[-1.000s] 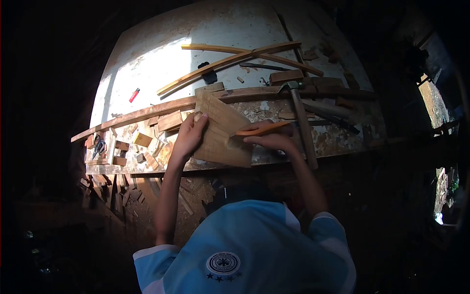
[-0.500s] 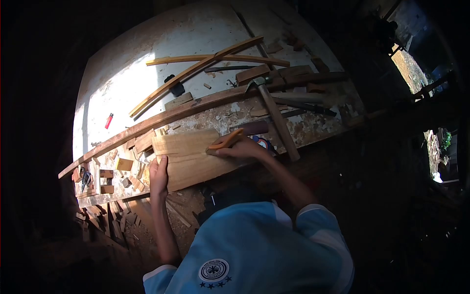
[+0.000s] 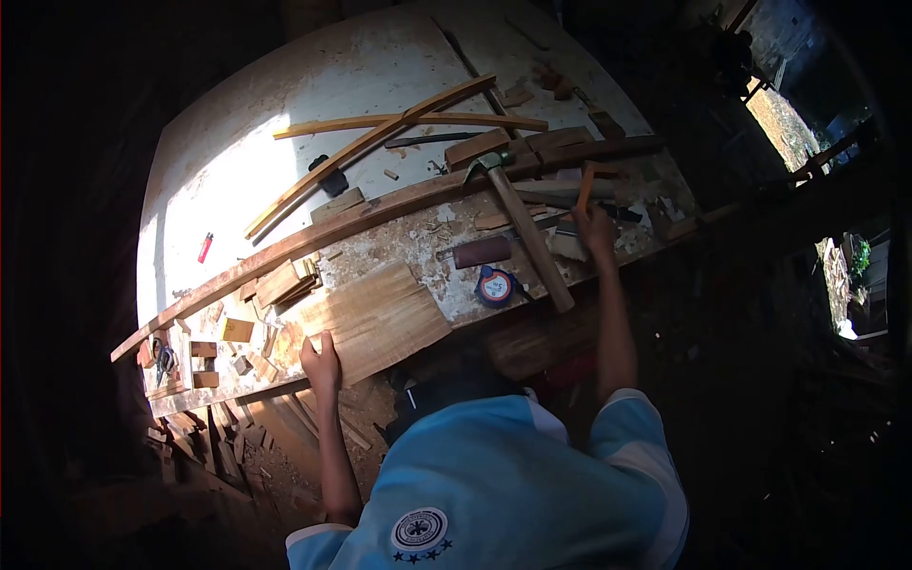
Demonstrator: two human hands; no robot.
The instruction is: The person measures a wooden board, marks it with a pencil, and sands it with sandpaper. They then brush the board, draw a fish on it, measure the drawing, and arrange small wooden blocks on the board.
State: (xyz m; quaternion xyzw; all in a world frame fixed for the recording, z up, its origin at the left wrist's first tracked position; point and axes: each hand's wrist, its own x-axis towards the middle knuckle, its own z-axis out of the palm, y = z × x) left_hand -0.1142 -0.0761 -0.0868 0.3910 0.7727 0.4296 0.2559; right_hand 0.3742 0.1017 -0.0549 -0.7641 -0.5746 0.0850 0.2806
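Observation:
My left hand [image 3: 321, 361] grips the near left edge of a thin, flat wooden board [image 3: 380, 318], which lies on the bench and partly overhangs its front edge. Out to the right, my right hand [image 3: 597, 231] is closed on a brush with an orange handle [image 3: 586, 185]; what looks like its pale bristle end points down toward the bench. Just left of that hand lies a claw hammer [image 3: 529, 228], its wooden handle reaching past the bench edge. A blue tape measure [image 3: 495, 287] and a dark reddish-brown roll [image 3: 482, 252] sit between hammer and board.
A long wooden beam [image 3: 380, 204] crosses the bench [image 3: 218, 171] behind the board. Beyond it lie two crossed wooden strips [image 3: 332, 166]. Small offcuts [image 3: 237, 330] and a red lighter [image 3: 205, 248] are on the left. Scrap wood [image 3: 214, 442] lies on the floor.
My right hand has moved with the brush from above the board to the right, past the hammer. The board now lies lower and flatter, uncovering the tape measure; my left hand still holds it.

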